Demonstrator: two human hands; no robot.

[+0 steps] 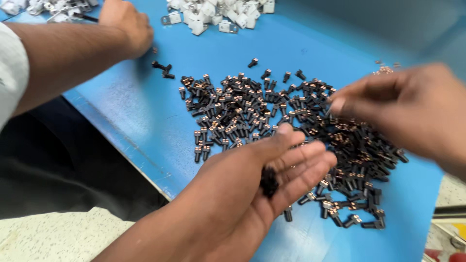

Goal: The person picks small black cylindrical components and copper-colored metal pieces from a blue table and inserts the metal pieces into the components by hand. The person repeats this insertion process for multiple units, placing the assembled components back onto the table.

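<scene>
My left hand point(272, 170) lies palm up at six o'clock of the heap, fingers loosely cupped around a small clutch of black parts point(268, 181). My right hand point(407, 109), blurred at three o'clock, has thumb and forefinger pinched together above the heap's edge; whether a piece sits between them I cannot tell. The heap of small black copper-banded pieces point(272, 114) on the blue tabletop point(145, 116) looks barely thinned, so I judge most is left. A co-worker's hand point(127, 24) rests at eleven o'clock, near white metal brackets point(213, 12).
</scene>
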